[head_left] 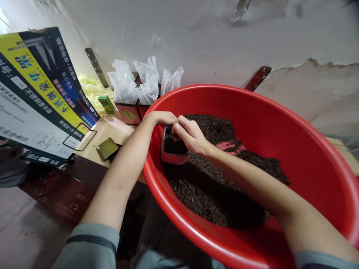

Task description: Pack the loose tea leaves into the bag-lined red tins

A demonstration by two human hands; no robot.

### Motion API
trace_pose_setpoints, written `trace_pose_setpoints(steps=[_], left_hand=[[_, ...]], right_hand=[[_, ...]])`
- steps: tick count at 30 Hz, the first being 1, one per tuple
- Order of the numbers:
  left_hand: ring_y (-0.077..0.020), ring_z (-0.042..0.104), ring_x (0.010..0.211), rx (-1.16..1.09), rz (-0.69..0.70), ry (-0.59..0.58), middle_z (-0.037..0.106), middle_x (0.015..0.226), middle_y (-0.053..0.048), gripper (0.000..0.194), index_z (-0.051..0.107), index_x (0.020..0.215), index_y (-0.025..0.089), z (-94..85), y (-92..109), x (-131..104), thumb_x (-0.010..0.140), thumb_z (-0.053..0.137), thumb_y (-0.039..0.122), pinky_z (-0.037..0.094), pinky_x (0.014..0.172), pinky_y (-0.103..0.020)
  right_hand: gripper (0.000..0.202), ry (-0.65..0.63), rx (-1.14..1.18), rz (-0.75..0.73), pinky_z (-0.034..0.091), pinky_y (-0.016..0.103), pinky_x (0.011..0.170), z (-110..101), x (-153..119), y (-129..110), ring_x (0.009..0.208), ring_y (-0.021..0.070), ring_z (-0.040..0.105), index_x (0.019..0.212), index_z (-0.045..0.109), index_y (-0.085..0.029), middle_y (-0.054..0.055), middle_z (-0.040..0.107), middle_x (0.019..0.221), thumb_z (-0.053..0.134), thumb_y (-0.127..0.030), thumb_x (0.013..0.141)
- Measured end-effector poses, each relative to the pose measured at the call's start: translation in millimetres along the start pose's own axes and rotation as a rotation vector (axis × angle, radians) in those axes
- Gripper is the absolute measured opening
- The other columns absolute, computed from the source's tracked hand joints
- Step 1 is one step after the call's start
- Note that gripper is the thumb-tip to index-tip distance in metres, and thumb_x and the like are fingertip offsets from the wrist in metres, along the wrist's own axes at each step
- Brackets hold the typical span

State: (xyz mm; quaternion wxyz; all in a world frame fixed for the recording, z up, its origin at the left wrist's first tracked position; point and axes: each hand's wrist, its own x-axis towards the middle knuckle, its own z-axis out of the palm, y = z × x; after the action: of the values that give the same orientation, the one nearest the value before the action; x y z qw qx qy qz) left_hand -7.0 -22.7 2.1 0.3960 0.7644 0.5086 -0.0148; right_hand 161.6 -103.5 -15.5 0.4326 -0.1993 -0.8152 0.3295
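Inside a large red basin [280,123], against its left wall, is a small squarish container [175,158] with dark contents and a reddish near side. My left hand [164,118] bends over the container's far rim, its fingertips partly hidden. Beside it, my right hand [190,135] is closed, fingers curled in at the container's top; what they pinch is hidden. Dark, dry tea-like leaves [193,198] lie heaped over the basin's bottom, around and below the container.
Left of the basin, red boxes [129,113] with clear plastic bags [123,84] stand on a wooden table [98,129]. An open gold tin lid [108,148] and a green packet [106,104] lie nearby. A large printed carton [36,101] stands far left. A wall rises behind.
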Motion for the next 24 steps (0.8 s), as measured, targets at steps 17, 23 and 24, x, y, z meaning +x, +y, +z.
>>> trace_pose_setpoints(steps=[17,23,24], left_hand=[[-0.0185,0.06,0.085,-0.122,-0.051,0.018,0.075,0.09,-0.003,0.049,0.08,0.085,0.022,1.1,-4,3,0.073,0.072,0.068,0.042,0.075,-0.028],[-0.0193,0.065,0.095,-0.142,-0.101,-0.019,0.078,0.105,-0.003,0.051,0.08,0.094,0.022,-1.0,3,-1,0.072,0.071,0.066,0.045,0.084,-0.027],[-0.0196,0.065,0.095,-0.139,-0.101,-0.017,0.078,0.104,-0.003,0.052,0.08,0.094,0.022,-1.1,3,-1,0.072,0.071,0.067,0.045,0.084,-0.027]], right_hand=[[0.055,0.484,-0.758,1.308,0.032,0.049,0.118,-131,-92,157,0.141,0.0402,0.048,0.138,0.053,0.001,0.034,0.049,0.147,0.029,-0.037,0.108],[0.059,0.452,-0.742,1.376,0.039,0.046,0.114,-102,-89,161,0.136,0.0385,0.056,0.138,0.051,0.002,0.035,0.054,0.143,0.026,-0.042,0.108],[0.06,0.437,-0.722,1.387,0.042,0.047,0.113,-98,-88,161,0.134,0.038,0.058,0.138,0.051,0.001,0.035,0.057,0.141,0.025,-0.044,0.108]])
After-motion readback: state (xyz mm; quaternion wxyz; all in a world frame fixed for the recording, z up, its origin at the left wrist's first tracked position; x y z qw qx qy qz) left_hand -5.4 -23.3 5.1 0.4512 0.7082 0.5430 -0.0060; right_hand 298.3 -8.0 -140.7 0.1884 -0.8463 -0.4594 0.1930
